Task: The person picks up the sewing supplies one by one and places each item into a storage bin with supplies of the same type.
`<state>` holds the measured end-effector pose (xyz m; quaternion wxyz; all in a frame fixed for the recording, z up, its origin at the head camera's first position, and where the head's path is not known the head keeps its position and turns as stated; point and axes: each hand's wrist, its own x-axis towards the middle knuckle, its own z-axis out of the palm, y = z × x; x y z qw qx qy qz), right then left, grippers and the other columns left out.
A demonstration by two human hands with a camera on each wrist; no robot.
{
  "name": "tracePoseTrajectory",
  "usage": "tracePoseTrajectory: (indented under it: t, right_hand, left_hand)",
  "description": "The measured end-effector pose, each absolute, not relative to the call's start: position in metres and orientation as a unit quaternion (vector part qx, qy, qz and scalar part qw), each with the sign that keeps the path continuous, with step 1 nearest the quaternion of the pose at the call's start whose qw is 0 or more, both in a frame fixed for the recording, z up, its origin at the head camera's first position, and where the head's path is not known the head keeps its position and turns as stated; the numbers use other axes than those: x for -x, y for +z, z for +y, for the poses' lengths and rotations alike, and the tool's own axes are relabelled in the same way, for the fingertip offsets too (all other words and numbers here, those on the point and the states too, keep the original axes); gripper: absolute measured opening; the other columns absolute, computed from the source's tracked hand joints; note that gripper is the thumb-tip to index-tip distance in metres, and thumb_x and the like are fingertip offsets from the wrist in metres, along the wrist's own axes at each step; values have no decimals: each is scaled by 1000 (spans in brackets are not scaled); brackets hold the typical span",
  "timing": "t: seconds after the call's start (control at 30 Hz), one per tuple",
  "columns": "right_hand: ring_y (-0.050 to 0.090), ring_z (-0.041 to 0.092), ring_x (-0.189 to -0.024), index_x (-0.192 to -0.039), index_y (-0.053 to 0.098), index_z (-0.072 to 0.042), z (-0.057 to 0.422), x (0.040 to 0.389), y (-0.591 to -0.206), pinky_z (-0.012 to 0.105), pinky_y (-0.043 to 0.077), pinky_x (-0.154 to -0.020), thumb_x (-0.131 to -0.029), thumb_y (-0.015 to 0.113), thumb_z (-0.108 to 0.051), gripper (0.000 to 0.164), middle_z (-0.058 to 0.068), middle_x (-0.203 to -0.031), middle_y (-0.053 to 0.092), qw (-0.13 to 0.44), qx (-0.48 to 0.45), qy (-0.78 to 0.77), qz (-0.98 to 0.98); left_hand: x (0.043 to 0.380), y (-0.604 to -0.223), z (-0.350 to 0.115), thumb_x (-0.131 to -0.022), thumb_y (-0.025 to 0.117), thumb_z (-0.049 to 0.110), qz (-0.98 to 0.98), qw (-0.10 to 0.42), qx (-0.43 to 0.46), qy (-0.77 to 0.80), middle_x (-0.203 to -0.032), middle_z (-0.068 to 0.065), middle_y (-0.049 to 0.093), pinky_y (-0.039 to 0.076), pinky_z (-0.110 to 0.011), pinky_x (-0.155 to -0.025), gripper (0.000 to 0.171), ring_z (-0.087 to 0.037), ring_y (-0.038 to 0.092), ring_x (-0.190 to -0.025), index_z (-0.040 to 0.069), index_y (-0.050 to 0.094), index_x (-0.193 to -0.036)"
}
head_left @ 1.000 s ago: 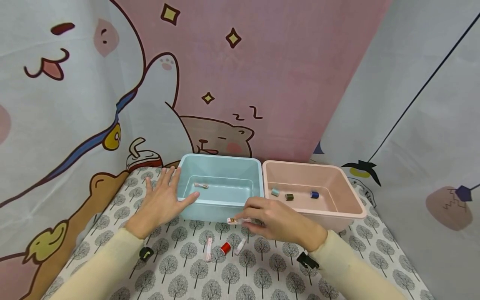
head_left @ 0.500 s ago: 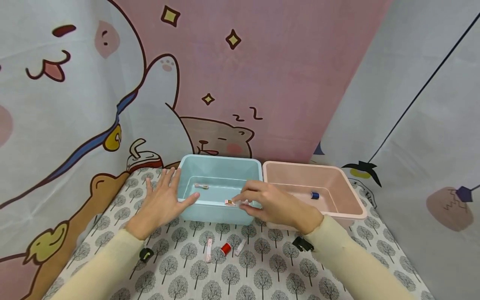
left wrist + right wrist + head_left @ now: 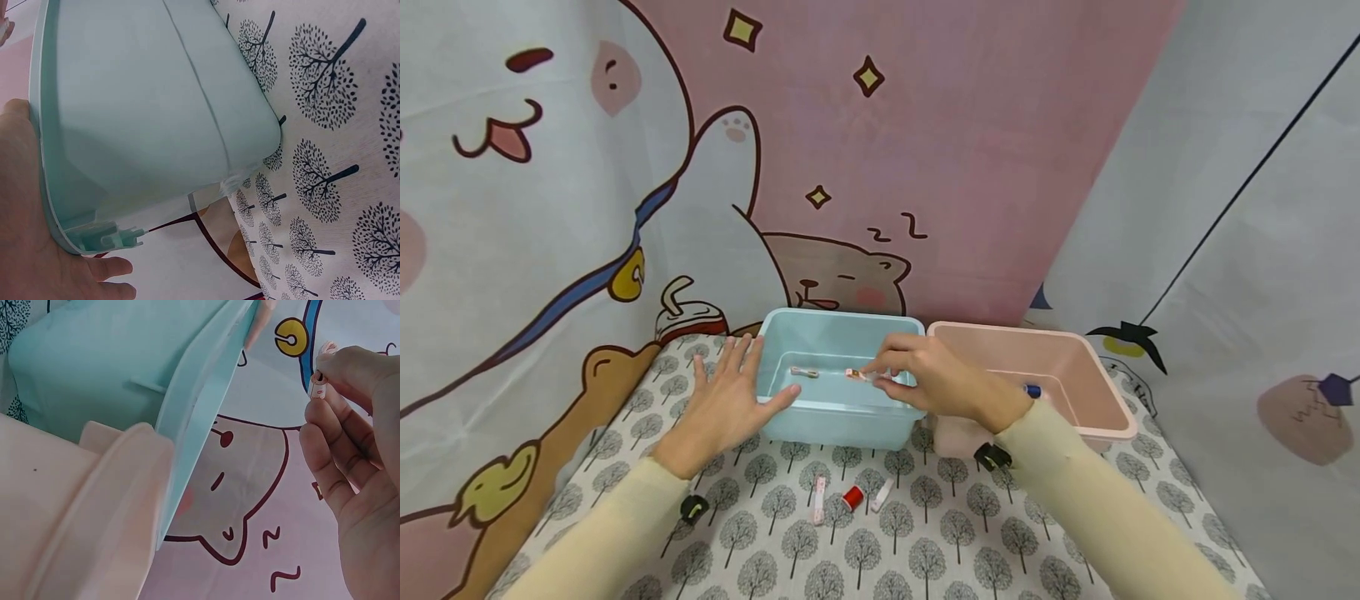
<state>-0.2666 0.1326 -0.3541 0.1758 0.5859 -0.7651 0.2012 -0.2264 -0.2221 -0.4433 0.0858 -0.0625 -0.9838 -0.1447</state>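
In the head view, my right hand [image 3: 943, 379] pinches a small pale pink embroidery floss skein [image 3: 855, 374] with a printed paper band, held over the blue bin [image 3: 838, 421]. The right wrist view shows that skein [image 3: 318, 386] between thumb and fingertips. My left hand [image 3: 722, 408] rests with spread fingers at the blue bin's left front corner, its thumb over the rim. Another skein [image 3: 805, 372] lies on the bin's floor. On the cloth in front are a pink-white skein [image 3: 819, 500], a red thread spool [image 3: 852, 498] and a white skein [image 3: 882, 495].
A pink bin [image 3: 1086, 400] stands against the blue bin's right side. A dark blue spool [image 3: 1033, 391] shows in it; my right arm hides part of its inside. A tree-print cloth [image 3: 760, 575] covers the table. A cartoon-printed curtain [image 3: 985, 167] hangs behind.
My right hand has lifted the skein from in front of the blue bin, over its front rim, to above its inside. My left hand stays in place.
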Motion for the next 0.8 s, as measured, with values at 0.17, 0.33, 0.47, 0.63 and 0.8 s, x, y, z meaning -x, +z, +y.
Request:
tracePoseTrajectory:
  t: [0.17, 0.33, 0.47, 0.63, 0.8]
  right_hand:
    - [82, 14, -92, -120, 90, -8, 129, 272, -350, 20, 69, -83, -100, 89, -3, 20, 3, -107, 80, 158, -574, 202, -778]
    - [83, 15, -92, -118, 91, -8, 124, 283, -351, 25, 71, -82, -101, 88, -2, 19, 3, -105, 80, 157, -573, 205, -778]
    - [82, 15, -89, -117, 91, -8, 120, 292, -352, 27, 71, -79, -101, 86, 0, 18, 4, -104, 80, 160, -572, 207, -778]
    - [82, 15, -89, -118, 91, -8, 116, 300, -354, 29, 71, -79, -103, 85, -1, 18, 5, -106, 81, 147, -564, 206, -786]
    - [81, 15, -90, -118, 91, -8, 113, 305, -352, 26, 69, -79, -104, 86, -4, 16, 5, -106, 81, 138, -551, 205, -797]
  left_hand:
    - [227, -443, -221, -108, 46, 91, -984, 85, 62, -144, -195, -28, 15, -6, -93, -135, 122, -53, 7, -183, 2, 17, -186]
    - [226, -442, -221, -108, 46, 91, -984, 85, 63, -146, -194, -28, 15, -7, -93, -135, 122, -54, 7, -183, 1, 17, -186]
    - [226, -442, -221, -108, 45, 91, -984, 85, 62, -144, -194, -28, 15, -7, -93, -135, 122, -54, 7, -183, 2, 17, -186]
    - [226, -441, -221, -108, 45, 92, -984, 83, 63, -147, -195, -28, 15, -6, -93, -135, 123, -53, 6, -183, 2, 17, -186]
    - [226, -441, -221, -108, 45, 91, -984, 83, 65, -147, -195, -28, 14, -7, -93, -135, 122, -53, 6, -183, 2, 16, -186]
